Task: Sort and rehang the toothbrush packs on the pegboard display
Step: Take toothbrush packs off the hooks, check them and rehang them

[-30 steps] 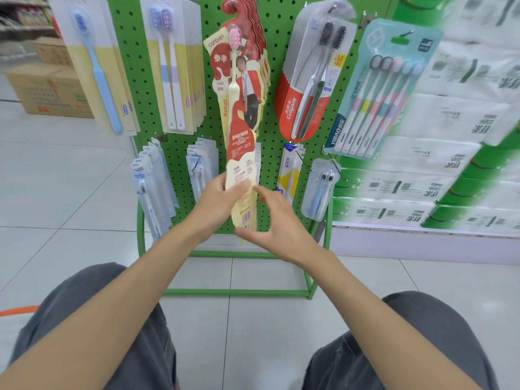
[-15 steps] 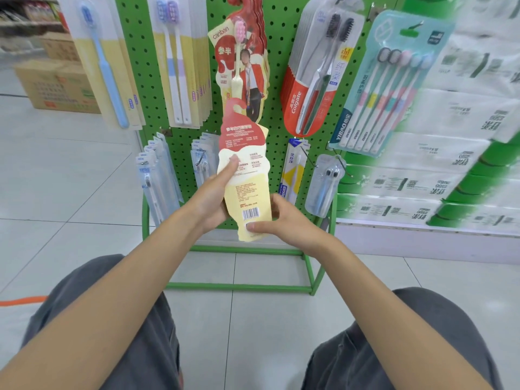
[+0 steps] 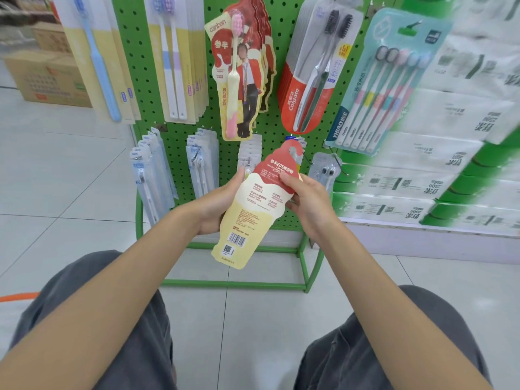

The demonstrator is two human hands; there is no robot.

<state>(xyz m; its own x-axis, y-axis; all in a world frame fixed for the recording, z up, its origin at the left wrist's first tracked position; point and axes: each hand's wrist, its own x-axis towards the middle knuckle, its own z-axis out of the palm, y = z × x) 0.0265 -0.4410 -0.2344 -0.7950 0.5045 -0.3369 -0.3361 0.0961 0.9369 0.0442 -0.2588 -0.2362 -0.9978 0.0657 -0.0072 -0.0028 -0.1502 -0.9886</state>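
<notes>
Low against the green perforated pegboard (image 3: 135,52), at six o'clock from the hanging stack of red card packs (image 3: 239,77): red-and-cream cone-shaped card toothbrush pack (image 3: 253,209), barcode side up. Gripped at nine o'clock by left hand (image 3: 216,204), pinched at two by right hand (image 3: 306,204). Could tear at the hang hole if pushed onto a peg this tilted.

Pale tiled floor (image 3: 70,192) — cardboard boxes (image 3: 47,77) far left, blurred stacked packs (image 3: 450,136), perhaps tissue, right.

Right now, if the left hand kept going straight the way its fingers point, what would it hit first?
Probably the small pale packs hanging on the lower row just beyond the left hand, which grips the cone-shaped pack. After them comes the green pegboard. Depth is hard to judge.
</notes>
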